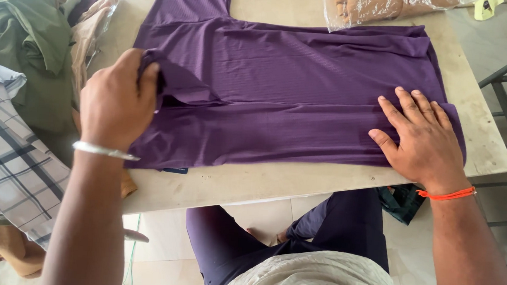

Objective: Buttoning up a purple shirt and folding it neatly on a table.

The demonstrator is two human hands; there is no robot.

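**A:** What lies on the table?

**B:** A dark purple garment of fine ribbed knit fabric (292, 92), spread flat across the pale tabletop. One sleeve runs up towards the far edge.

**A:** Is it smooth?

**B:** Mostly. Its left end is bunched and lifted into a fold; its right end lies pressed flat, reaching near the table's edge. Soft creases cross the middle.

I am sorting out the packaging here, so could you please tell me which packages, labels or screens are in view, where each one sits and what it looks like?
Clear plastic bag: top edge of the table, beyond the purple shirt; crinkled, glossy, holding tan folded fabric.
Second clear plastic wrapper: upper left, by the green garment; crumpled, over beige cloth.
No labels, signs or screens are visible.
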